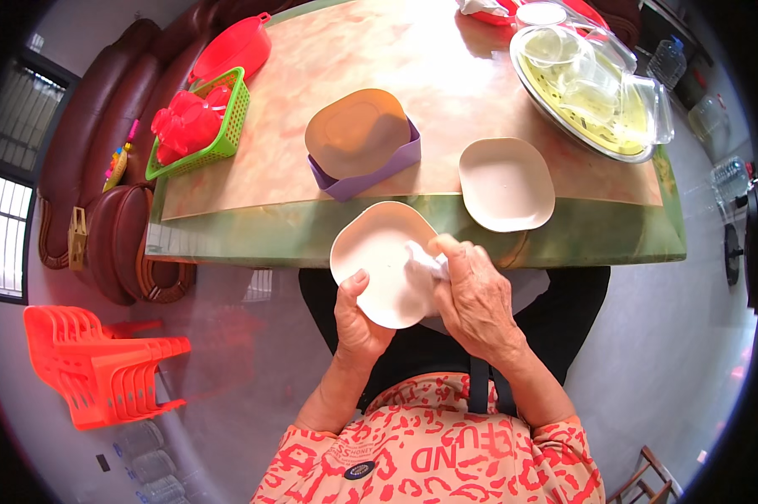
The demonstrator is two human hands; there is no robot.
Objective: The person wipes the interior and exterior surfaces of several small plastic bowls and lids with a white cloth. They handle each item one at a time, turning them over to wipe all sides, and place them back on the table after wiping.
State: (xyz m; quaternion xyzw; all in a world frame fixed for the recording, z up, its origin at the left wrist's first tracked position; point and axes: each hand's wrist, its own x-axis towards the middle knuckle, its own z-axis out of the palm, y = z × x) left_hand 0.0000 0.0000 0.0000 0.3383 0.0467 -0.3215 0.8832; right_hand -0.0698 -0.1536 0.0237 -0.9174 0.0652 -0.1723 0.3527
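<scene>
A cream square bowl with rounded corners (370, 252) is tilted toward me above my lap, just off the table's near edge. My left hand (360, 323) grips its lower left rim, thumb over the inside and the other fingers hidden beneath. Pinched in my right hand (475, 294) is a white cloth (425, 259), which touches the bowl's inner right side. A second cream bowl (507, 181) rests on the table to the right. Farther left, an orange-brown bowl (355, 130) leans in a purple container (375, 178).
The marble-patterned table (270, 227) has a green border. At its left stand a green basket (236, 118) of red cups and a red basin (243, 46). A metal bowl (555, 126) with a yellow strainer and clear containers stands right. Stacked red chairs (110, 365) are on the floor left.
</scene>
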